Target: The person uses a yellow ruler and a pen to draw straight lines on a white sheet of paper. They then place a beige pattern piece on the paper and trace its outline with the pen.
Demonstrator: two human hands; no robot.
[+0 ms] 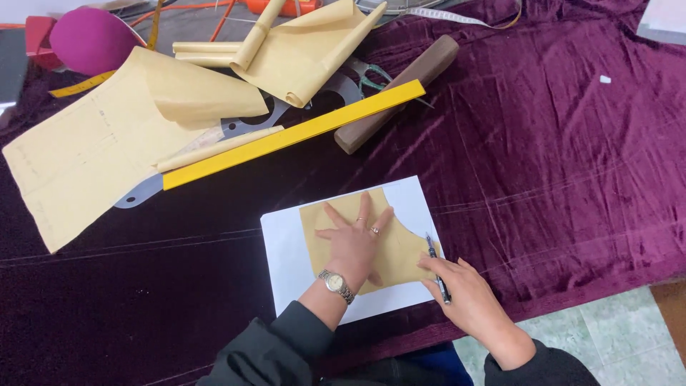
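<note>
I see my left hand (355,239) lying flat with fingers spread wide, pressing down on a tan paper pattern piece (400,251); it grips nothing, only holds the piece in place; a wristwatch (335,284) sits on that wrist. The pattern piece lies on a white sheet of paper (286,257), which rests on the dark purple velvet cloth (557,157) covering the table. My right hand (464,289) is closed around a pen (436,266), its tip at the curved right edge of the pattern piece. Further up the cloth I see a long yellow ruler (293,136) lying at a slant; a brown wooden bar (400,89) just behind it; large tan pattern sheets (93,150), some curled into rolls; a pink rounded cushion (89,39) at the top left corner.
</note>
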